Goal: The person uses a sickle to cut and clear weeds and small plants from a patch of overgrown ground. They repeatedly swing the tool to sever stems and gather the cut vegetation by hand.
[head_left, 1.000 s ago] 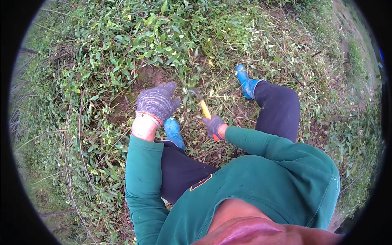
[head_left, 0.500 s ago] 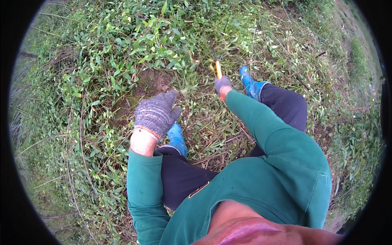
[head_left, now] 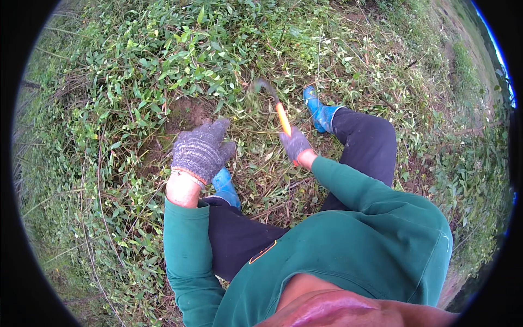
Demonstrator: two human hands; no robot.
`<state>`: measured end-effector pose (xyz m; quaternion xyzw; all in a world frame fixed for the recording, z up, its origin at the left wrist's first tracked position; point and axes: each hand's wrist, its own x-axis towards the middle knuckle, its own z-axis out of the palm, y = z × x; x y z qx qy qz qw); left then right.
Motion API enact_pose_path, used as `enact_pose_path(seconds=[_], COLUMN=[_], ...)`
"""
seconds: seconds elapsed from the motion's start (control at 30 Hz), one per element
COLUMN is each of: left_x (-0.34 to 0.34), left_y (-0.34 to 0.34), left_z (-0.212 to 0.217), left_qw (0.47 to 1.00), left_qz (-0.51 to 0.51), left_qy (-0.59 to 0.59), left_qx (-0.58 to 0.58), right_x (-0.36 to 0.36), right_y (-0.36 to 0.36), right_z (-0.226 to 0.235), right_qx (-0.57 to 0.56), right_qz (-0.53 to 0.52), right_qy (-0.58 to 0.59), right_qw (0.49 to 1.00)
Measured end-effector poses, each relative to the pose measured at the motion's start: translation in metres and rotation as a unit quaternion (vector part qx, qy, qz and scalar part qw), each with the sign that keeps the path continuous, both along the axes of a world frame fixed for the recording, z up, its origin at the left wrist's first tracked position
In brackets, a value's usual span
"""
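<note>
My right hand (head_left: 296,144), in a grey knit glove, grips the orange handle of a sickle (head_left: 282,117). Its dark curved blade (head_left: 263,85) is blurred and reaches up-left into the green weeds. My left hand (head_left: 200,150), also gloved in grey, hovers with fingers spread and nothing in it over a bare patch of brown soil (head_left: 185,115). Both sleeves are green. Cut stems and dry grass lie between the two hands.
I squat with dark trousers and blue rubber boots: one boot (head_left: 319,110) just right of the sickle, the other (head_left: 225,186) below my left hand. Dense leafy weeds (head_left: 163,49) cover the ground ahead and to the left.
My right hand swung the sickle up toward the far boot, then came back down and left, the blade now sweeping into the weeds. My left hand stayed over the soil patch.
</note>
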<state>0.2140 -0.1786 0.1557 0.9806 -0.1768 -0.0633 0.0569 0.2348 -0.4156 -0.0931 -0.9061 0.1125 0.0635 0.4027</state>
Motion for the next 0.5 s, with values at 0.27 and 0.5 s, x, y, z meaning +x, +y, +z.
enact_pose_path(seconds=[0.27, 0.5], left_x=[-0.006, 0.0], left_y=[0.012, 0.004], left_z=[-0.003, 0.001], left_qw=[1.0, 1.0], left_qz=[0.016, -0.017], left_qy=[0.025, -0.006], left_qx=[0.002, -0.021], right_x=[0.188, -0.023], right_y=[-0.054, -0.023], right_z=[-0.026, -0.089], right_qx=[-0.131, -0.172], right_qz=[-0.082, -0.104], right_qy=[0.052, 0.125], right_qw=[0.987, 0.972])
